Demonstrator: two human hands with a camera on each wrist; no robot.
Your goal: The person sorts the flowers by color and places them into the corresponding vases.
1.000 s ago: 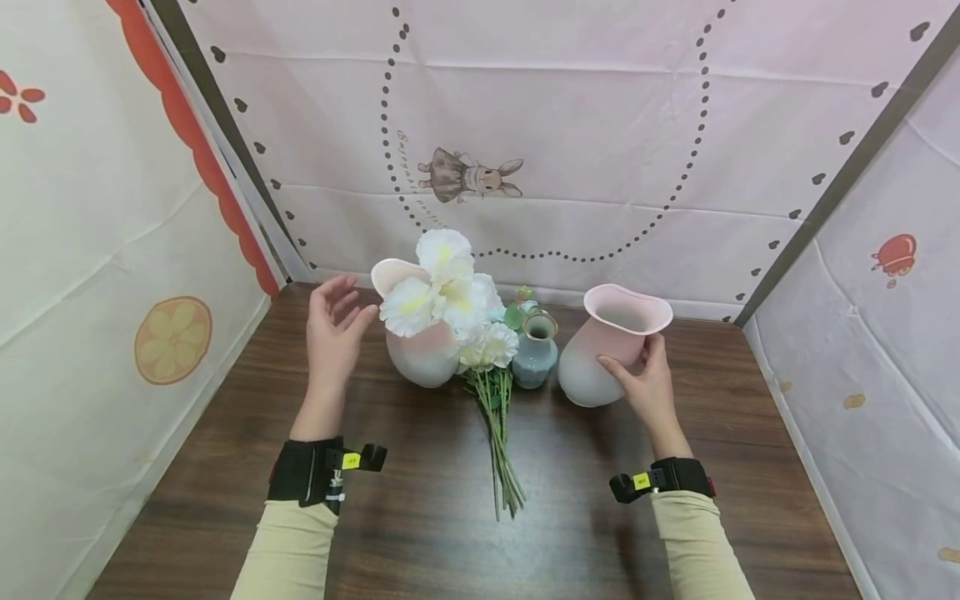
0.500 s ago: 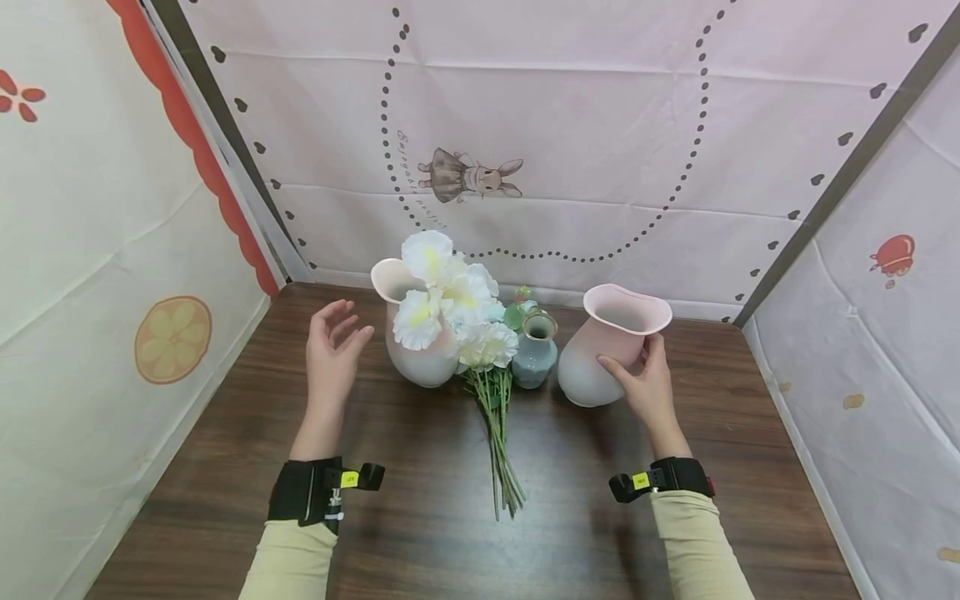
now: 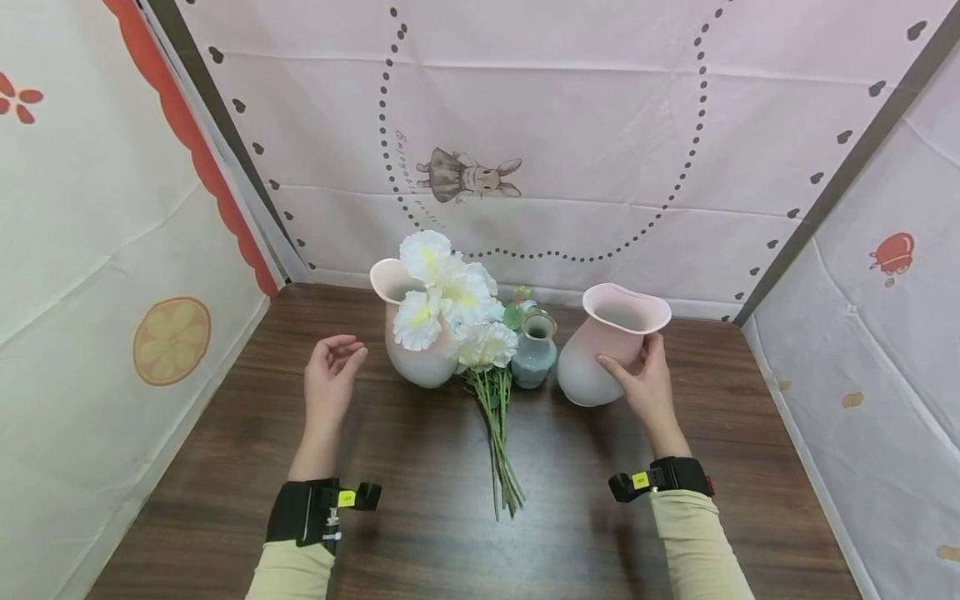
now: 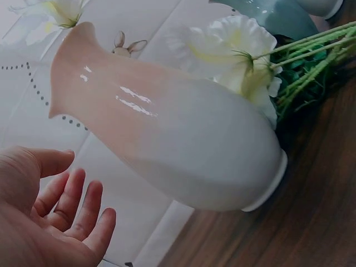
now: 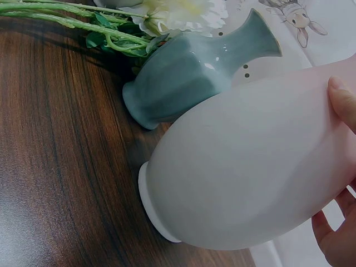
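My right hand (image 3: 647,385) grips the right pink-and-white vase (image 3: 592,362), thumb on its near side and fingers round its right side. In the right wrist view that vase (image 5: 239,167) stands close beside the small blue-grey vase (image 5: 183,78). My left hand (image 3: 328,379) holds nothing, its fingers loosely curled, apart from the left pink-and-white vase (image 3: 423,362). White flowers (image 3: 450,296) lean in front of that vase and hide part of its body and rim. Their green stems (image 3: 498,442) lie bundled on the table, pointing toward me.
The small blue-grey vase (image 3: 534,354) stands between the flowers and the right vase. Some green leaves and pale blooms (image 3: 517,312) show behind it. A printed cloth (image 3: 555,150) forms the back wall. Cloth walls also flank the dark wooden table (image 3: 712,500).
My left hand has drawn back toward me, away from the left vase. The white flowers have shifted right, uncovering more of its rim. My right hand keeps its grip on the right vase.
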